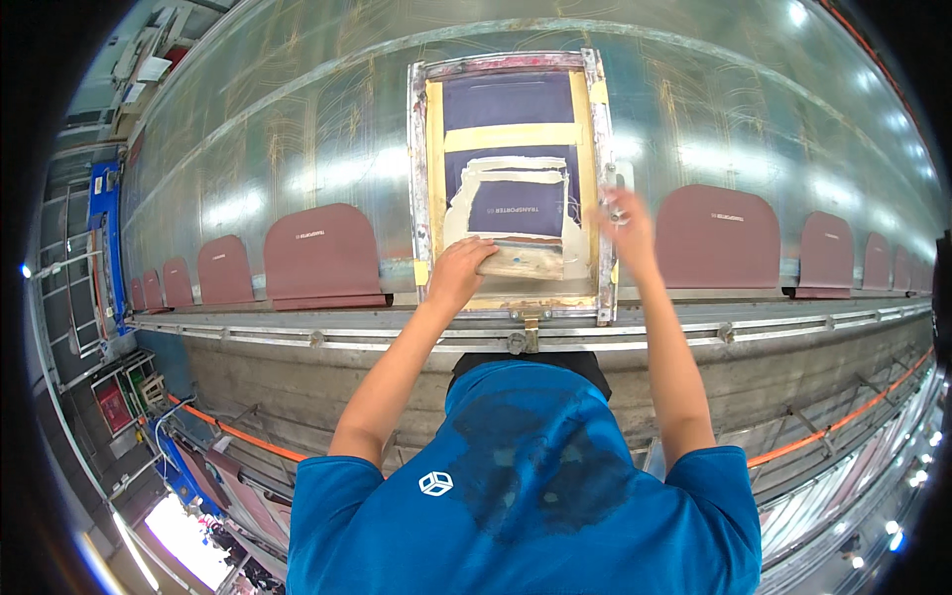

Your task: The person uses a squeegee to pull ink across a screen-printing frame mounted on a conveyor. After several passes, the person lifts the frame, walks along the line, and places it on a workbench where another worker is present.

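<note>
A screen-printing frame (601,129) lies on the long table before me, its dark purple mesh (508,99) edged with yellow tape. Pale cream ink (459,213) surrounds a window of mesh bearing small light lettering. A squeegee with a worn wooden handle (535,262) rests across the near part of the screen. My left hand (460,272) is closed on the left end of that squeegee. My right hand (629,230) is by the frame's right rail, near a small metal fitting. Motion smears its fingers, so I cannot tell whether they grip anything.
Maroon panels with rounded tops, such as the left one (322,253) and the right one (718,238), lie in a row on the shiny table (297,109). A metal rail (397,340) with knobs runs along the near edge. A bracket (532,327) joins frame and rail.
</note>
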Motion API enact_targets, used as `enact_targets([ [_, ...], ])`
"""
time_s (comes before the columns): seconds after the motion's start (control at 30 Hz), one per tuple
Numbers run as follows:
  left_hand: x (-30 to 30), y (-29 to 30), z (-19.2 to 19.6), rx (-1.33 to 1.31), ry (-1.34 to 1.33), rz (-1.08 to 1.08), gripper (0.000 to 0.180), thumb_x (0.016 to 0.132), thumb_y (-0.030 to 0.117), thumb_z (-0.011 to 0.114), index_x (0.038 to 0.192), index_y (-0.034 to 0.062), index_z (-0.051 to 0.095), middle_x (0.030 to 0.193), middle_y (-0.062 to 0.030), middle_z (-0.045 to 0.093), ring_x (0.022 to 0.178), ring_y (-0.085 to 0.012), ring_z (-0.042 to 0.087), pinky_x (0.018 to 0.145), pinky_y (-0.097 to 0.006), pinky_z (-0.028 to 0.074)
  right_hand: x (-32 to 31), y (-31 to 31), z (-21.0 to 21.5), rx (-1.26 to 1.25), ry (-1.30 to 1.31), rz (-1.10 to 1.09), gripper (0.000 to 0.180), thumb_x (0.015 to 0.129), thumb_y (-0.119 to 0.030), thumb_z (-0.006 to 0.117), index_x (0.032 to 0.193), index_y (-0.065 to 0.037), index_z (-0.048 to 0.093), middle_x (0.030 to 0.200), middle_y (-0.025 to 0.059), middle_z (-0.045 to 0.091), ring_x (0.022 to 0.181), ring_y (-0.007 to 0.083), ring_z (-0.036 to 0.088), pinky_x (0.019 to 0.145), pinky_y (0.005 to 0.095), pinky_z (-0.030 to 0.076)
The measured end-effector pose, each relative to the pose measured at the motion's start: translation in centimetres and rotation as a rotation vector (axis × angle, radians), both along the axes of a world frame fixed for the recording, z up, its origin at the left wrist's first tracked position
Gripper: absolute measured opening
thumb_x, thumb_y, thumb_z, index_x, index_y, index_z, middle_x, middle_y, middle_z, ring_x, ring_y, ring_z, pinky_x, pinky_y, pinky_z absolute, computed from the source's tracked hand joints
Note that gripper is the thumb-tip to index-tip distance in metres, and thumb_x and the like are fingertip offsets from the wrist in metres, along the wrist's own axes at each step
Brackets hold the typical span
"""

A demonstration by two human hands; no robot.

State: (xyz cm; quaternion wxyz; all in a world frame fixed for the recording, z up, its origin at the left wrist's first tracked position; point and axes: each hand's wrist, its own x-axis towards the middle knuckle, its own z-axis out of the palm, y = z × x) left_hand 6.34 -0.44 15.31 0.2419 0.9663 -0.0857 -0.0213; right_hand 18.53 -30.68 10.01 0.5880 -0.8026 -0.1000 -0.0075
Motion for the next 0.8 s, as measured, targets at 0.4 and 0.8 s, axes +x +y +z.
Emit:
enact_targets([
  [0.4, -0.5, -14.8, -10.8, -0.089, -0.061, -0.018, 0.064, 0.063, -0.006, 0.071, 0.125, 0.0090, 0.064, 0.134, -0.0080, 0.062, 0.130, -0.0297, 0.052, 0.112, -0.041, 0.042, 10.1, -14.6, -11.9, -0.221, 0.018, -0.450, 0.022, 0.095, -0.030, 0.065, 0.108, -0.012, 0.070, 0.063, 0.0039, 0.051, 0.060, 0.0160, 0.047, 0.059, 0.0364, 0.041],
  [0.8, -6.4, -6.1, -7.5, -0.031, -0.052, 0.206, 0.063, 0.062, -0.005, 0.071, 0.123, 0.0099, 0.067, 0.130, -0.0074, 0.065, 0.125, -0.0300, 0.057, 0.106, -0.040, 0.047, 4.3, -1.4, -8.8, -0.015, 0.116, -0.338, 0.020, 0.098, -0.028, 0.061, 0.110, -0.013, 0.067, 0.062, 0.0046, 0.050, 0.058, 0.0137, 0.045, 0.058, 0.0335, 0.041],
])
